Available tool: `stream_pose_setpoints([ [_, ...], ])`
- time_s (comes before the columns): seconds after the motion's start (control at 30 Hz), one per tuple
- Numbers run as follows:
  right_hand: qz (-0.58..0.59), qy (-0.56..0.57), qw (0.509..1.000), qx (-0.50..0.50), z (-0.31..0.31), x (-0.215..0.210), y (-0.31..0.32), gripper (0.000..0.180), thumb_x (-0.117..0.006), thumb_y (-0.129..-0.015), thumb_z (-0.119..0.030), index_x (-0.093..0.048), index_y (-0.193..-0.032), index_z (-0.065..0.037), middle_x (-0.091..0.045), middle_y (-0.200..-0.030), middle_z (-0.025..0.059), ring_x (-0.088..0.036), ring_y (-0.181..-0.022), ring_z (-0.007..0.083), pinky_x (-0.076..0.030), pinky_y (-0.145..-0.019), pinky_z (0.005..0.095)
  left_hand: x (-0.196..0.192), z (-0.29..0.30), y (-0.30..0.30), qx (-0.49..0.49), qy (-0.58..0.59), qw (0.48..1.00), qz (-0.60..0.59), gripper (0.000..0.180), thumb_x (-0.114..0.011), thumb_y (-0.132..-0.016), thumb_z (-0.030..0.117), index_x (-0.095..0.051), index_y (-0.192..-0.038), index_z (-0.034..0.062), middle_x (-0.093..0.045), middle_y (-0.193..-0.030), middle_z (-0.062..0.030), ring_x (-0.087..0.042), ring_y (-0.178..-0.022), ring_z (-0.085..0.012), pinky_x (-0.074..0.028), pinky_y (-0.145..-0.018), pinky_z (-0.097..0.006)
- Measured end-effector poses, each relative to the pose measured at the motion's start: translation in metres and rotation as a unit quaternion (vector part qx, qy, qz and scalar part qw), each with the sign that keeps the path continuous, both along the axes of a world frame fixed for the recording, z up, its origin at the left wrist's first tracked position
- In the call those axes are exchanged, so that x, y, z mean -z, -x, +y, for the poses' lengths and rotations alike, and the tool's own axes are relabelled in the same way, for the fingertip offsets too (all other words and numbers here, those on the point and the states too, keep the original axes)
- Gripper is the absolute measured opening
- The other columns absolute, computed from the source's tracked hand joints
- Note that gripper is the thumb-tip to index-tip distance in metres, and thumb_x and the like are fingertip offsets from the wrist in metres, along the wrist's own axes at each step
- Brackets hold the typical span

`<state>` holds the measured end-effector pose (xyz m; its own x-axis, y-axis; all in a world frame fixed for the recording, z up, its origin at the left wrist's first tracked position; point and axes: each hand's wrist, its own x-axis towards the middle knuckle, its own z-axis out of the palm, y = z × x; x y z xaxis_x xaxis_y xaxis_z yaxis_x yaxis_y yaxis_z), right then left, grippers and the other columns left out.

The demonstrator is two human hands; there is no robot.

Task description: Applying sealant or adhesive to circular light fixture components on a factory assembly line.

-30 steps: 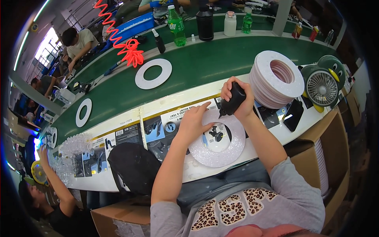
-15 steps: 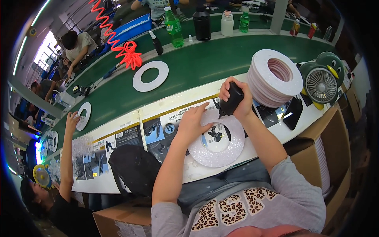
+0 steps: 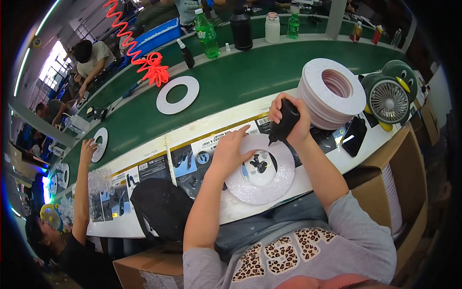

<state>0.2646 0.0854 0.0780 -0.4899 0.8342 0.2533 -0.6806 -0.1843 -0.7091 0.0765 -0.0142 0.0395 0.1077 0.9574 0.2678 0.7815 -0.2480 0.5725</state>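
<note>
A white foam ring [image 3: 262, 185] lies flat on the white bench in front of me, with a small black part [image 3: 260, 166] in its middle hole. My left hand [image 3: 231, 150] presses open-fingered on the ring's left rim. My right hand [image 3: 290, 120] grips a black squeeze bottle [image 3: 285, 123], tilted nozzle-down over the ring's upper edge. A tall stack of white foam rings [image 3: 332, 94] stands just right of that hand.
A green conveyor belt [image 3: 231, 77] carries a single ring [image 3: 177, 95]. A desk fan [image 3: 389, 100], a dark phone [image 3: 353, 136] and an open cardboard box [image 3: 409, 192] sit at the right. A black bag [image 3: 161, 207] lies left. A co-worker's hand [image 3: 88, 147] reaches another ring [image 3: 100, 143].
The co-worker at the left has raised an arm up to a ring on the belt. The rings on the belt have drifted left. My hands stay almost still on the ring.
</note>
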Motion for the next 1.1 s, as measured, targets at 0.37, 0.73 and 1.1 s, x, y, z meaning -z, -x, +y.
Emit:
stream_pose_setpoints([
  [0.37,-0.016,-0.023,1.000,-0.008,-0.0037,0.0032,0.0035,0.033,-0.037,-0.094,-0.035,-0.043,-0.080,-0.005,-0.043,-0.064,0.0040,-0.044,-0.060,0.0135,-0.039,-0.062,0.0262,-0.0003,0.0008,-0.0006,-0.001,0.012,1.000,0.005,0.073,-0.082,-0.070,0.023,-0.051,-0.135,0.0102,-0.066,-0.108,-0.0120,-0.061,-0.102,-0.0303,-0.047,-0.092,-0.040],
  [0.73,-0.019,-0.020,1.000,-0.012,-0.0033,0.0050,0.0046,0.033,-0.036,-0.095,-0.034,-0.043,-0.080,-0.005,-0.043,-0.063,0.0038,-0.044,-0.059,0.0132,-0.039,-0.062,0.0266,0.0007,0.0003,-0.0007,0.000,-0.001,1.000,0.009,0.071,-0.083,-0.070,0.023,-0.052,-0.133,0.0100,-0.066,-0.106,-0.0118,-0.062,-0.100,-0.0303,-0.048,-0.090,-0.040],
  [1.1,-0.022,-0.007,1.000,-0.020,-0.0008,0.0046,0.0019,0.031,-0.037,-0.094,-0.032,-0.044,-0.081,-0.005,-0.044,-0.064,0.0042,-0.044,-0.059,0.0132,-0.039,-0.062,0.0266,-0.0066,-0.0007,-0.0021,-0.002,0.048,0.999,-0.009,0.072,-0.081,-0.072,0.020,-0.050,-0.136,0.0092,-0.064,-0.114,-0.0153,-0.059,-0.108,-0.0333,-0.046,-0.096,-0.041],
])
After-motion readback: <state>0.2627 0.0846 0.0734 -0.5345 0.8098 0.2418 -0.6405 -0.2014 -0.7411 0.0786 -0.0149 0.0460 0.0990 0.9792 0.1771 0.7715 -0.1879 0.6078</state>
